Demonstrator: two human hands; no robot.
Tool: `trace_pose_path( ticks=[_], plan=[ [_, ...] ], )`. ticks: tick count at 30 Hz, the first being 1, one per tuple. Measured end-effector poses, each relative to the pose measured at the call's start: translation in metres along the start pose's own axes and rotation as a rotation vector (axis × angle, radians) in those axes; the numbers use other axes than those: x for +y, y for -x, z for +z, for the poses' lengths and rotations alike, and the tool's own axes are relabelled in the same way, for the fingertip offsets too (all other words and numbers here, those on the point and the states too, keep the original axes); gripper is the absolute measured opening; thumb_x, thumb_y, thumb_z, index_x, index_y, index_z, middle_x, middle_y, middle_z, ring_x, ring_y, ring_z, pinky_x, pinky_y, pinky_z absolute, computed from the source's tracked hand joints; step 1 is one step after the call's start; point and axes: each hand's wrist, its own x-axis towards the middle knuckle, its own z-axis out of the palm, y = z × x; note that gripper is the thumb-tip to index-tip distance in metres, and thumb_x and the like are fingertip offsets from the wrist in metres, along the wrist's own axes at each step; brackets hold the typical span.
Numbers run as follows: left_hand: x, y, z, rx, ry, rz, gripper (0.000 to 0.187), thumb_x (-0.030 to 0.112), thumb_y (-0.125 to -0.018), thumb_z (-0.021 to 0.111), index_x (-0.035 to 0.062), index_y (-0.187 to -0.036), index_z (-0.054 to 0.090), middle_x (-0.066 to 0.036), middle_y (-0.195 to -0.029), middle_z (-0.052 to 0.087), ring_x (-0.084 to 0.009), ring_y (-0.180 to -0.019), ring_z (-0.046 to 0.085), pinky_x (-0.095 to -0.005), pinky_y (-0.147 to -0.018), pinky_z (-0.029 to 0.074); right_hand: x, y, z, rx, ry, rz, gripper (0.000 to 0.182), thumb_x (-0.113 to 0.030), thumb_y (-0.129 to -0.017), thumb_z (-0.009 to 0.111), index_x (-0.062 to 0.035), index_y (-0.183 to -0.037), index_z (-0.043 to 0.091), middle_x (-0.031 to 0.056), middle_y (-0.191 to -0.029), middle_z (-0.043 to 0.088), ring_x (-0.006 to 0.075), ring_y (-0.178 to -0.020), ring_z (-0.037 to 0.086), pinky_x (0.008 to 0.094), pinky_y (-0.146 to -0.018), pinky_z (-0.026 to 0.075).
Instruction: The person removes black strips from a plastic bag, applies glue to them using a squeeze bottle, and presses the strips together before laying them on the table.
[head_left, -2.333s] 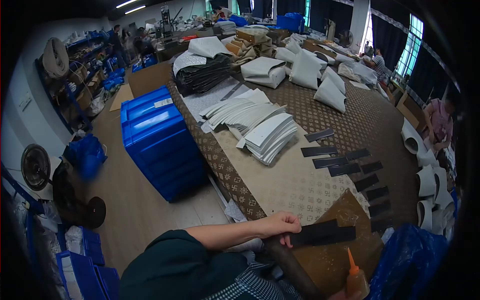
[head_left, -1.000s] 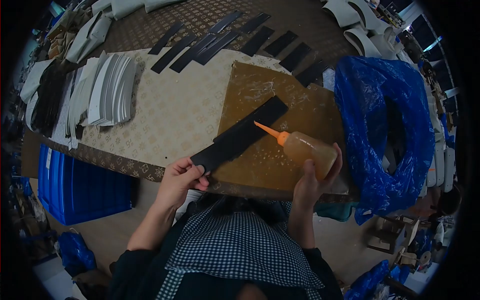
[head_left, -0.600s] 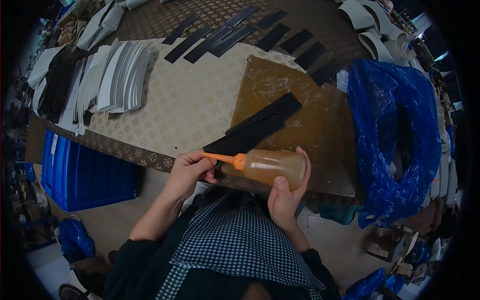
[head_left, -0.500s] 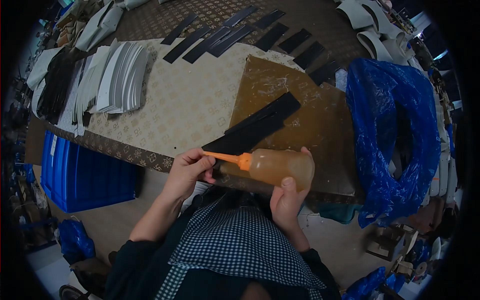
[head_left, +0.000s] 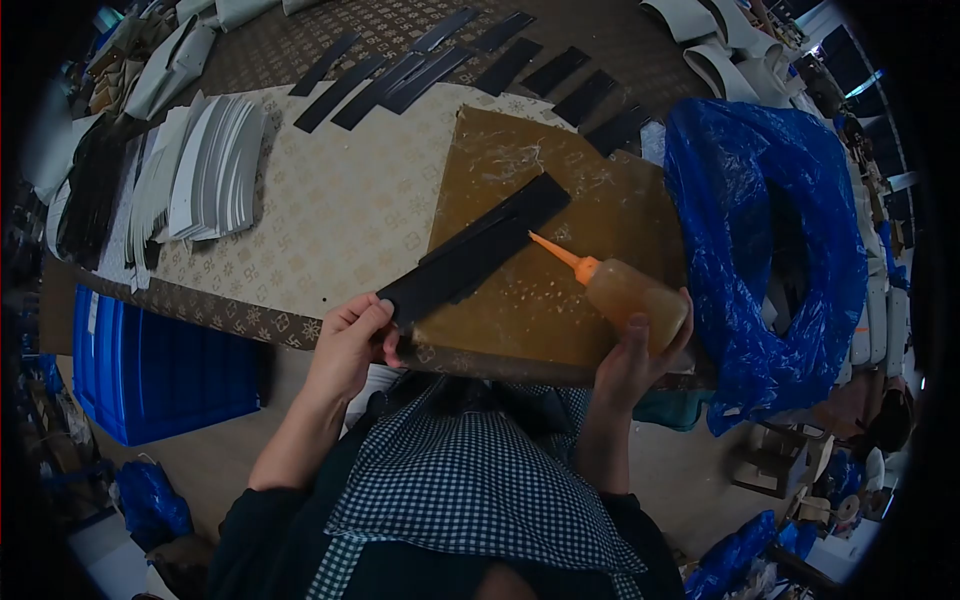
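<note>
Pinched between the fingers of my left hand (head_left: 352, 338) is the near end of a black strip (head_left: 470, 255), one of a few overlapping strips that slant up to the right over a brown board (head_left: 560, 335). My right hand (head_left: 642, 358) is wrapped round a squeeze bottle (head_left: 632, 300) of amber-brown content. The bottle's orange nozzle (head_left: 560, 252) points up and left, its tip beside the right edge of the strips. Small pale spots show on the board below the nozzle.
Several black strips (head_left: 510, 66) lie across the table's far side. White pieces (head_left: 215, 175) are stacked at the left, beside black ones (head_left: 92, 205). A blue plastic bag (head_left: 700, 170) stands at the right; a blue crate (head_left: 165, 365) sits below the table's left edge.
The bottle has swung away from my left hand to the right, its nozzle now at the strips' right edge. My left hand now holds the strip end, slightly raised. The whole view has shifted a little.
</note>
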Motion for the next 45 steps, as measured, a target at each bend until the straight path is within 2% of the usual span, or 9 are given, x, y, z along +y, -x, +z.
trace_pose_path(
  ticks=[12, 16, 19, 22, 24, 26, 32, 39, 45],
  plan=[
    [0.001, -0.002, -0.004, -0.029, -0.086, -0.025, 0.024, 0.016, -0.092, 0.058, 0.0068, -0.07, 0.055, -0.001, -0.054, 0.05, -0.007, -0.044, 0.042, -0.0209, -0.041, 0.032, -0.03, 0.051, 0.017, -0.179, -0.192, 0.463, 0.076, -0.012, -0.073, 0.069, -0.0097, -0.138, 0.032, 0.0099, -0.122, 0.044, 0.0229, -0.114, 0.048, 0.0366, -0.1, 0.043],
    [-0.001, -0.001, -0.006, -0.042, -0.094, -0.013, 0.022, 0.016, -0.093, 0.056, 0.0071, -0.073, 0.054, -0.001, -0.055, 0.048, -0.0073, -0.045, 0.041, -0.0213, -0.041, 0.031, -0.021, 0.067, 0.018, -0.362, -0.156, 0.408, 0.074, -0.019, -0.077, 0.064, -0.0064, -0.141, 0.028, 0.012, -0.122, 0.045, 0.0251, -0.116, 0.048, 0.0381, -0.102, 0.041],
    [0.002, 0.0, -0.01, -0.06, -0.076, 0.014, 0.021, 0.015, -0.093, 0.055, 0.0076, -0.074, 0.054, 0.0, -0.056, 0.047, -0.0075, -0.046, 0.041, -0.0214, -0.041, 0.031, -0.026, 0.064, 0.02, -0.362, -0.221, 0.434, 0.075, -0.02, -0.076, 0.066, -0.0063, -0.14, 0.03, 0.0114, -0.123, 0.046, 0.0246, -0.117, 0.048, 0.0381, -0.103, 0.041],
    [0.011, 0.0, -0.009, -0.066, -0.077, 0.069, 0.021, 0.015, -0.092, 0.056, 0.0082, -0.073, 0.052, 0.001, -0.057, 0.046, -0.0079, -0.046, 0.042, -0.0214, -0.041, 0.031, -0.025, 0.037, 0.005, -0.329, -0.326, 0.408, 0.081, -0.029, -0.075, 0.075, -0.0067, -0.139, 0.031, 0.0115, -0.127, 0.045, 0.0237, -0.118, 0.048, 0.0387, -0.099, 0.043],
    [0.017, -0.005, -0.009, -0.055, -0.052, 0.118, 0.017, 0.016, -0.09, 0.059, 0.0078, -0.077, 0.053, 0.001, -0.059, 0.046, -0.0085, -0.046, 0.042, -0.0224, -0.04, 0.031, -0.012, 0.011, -0.012, -0.258, -0.338, 0.268, 0.084, -0.035, -0.075, 0.075, -0.0052, -0.14, 0.03, 0.0125, -0.127, 0.047, 0.0243, -0.118, 0.048, 0.0402, -0.099, 0.043],
    [0.034, -0.012, 0.006, -0.052, -0.056, 0.129, 0.015, 0.014, -0.091, 0.058, 0.0076, -0.078, 0.055, 0.001, -0.058, 0.047, -0.0087, -0.047, 0.043, -0.0223, -0.042, 0.032, -0.009, -0.015, -0.025, -0.178, -0.326, 0.167, 0.089, -0.042, -0.076, 0.076, -0.0032, -0.141, 0.029, 0.0137, -0.123, 0.05, 0.0246, -0.117, 0.049, 0.0414, -0.1, 0.043],
    [0.06, -0.064, 0.062, -0.153, -0.15, 0.176, 0.012, 0.014, -0.091, 0.057, 0.0077, -0.081, 0.057, 0.0, -0.058, 0.05, -0.0078, -0.046, 0.044, -0.0207, -0.043, 0.032, 0.004, -0.049, -0.064, 0.028, -0.283, 0.028, 0.086, -0.04, -0.077, 0.075, -0.0031, -0.14, 0.029, 0.0136, -0.123, 0.05, 0.0257, -0.116, 0.05, 0.0416, -0.101, 0.042],
    [0.066, -0.181, 0.152, -0.316, -0.24, 0.186, 0.015, 0.016, -0.089, 0.058, 0.0098, -0.077, 0.056, 0.001, -0.054, 0.049, -0.0076, -0.044, 0.043, -0.0209, -0.041, 0.031, 0.014, -0.048, -0.073, 0.081, -0.408, 0.042, 0.08, -0.031, -0.079, 0.07, -0.0042, -0.141, 0.028, 0.0132, -0.124, 0.049, 0.0254, -0.116, 0.05, 0.0404, -0.102, 0.041],
    [0.064, -0.28, 0.253, -0.31, -0.169, 0.21, 0.013, 0.015, -0.087, 0.06, 0.0091, -0.076, 0.057, 0.0, -0.056, 0.051, -0.0088, -0.046, 0.045, -0.022, -0.042, 0.034, 0.001, -0.045, -0.068, 0.129, -0.405, 0.119, 0.085, -0.039, -0.076, 0.073, -0.0071, -0.141, 0.029, 0.0109, -0.126, 0.047, 0.0241, -0.121, 0.045, 0.0408, -0.105, 0.037]
  ],
)
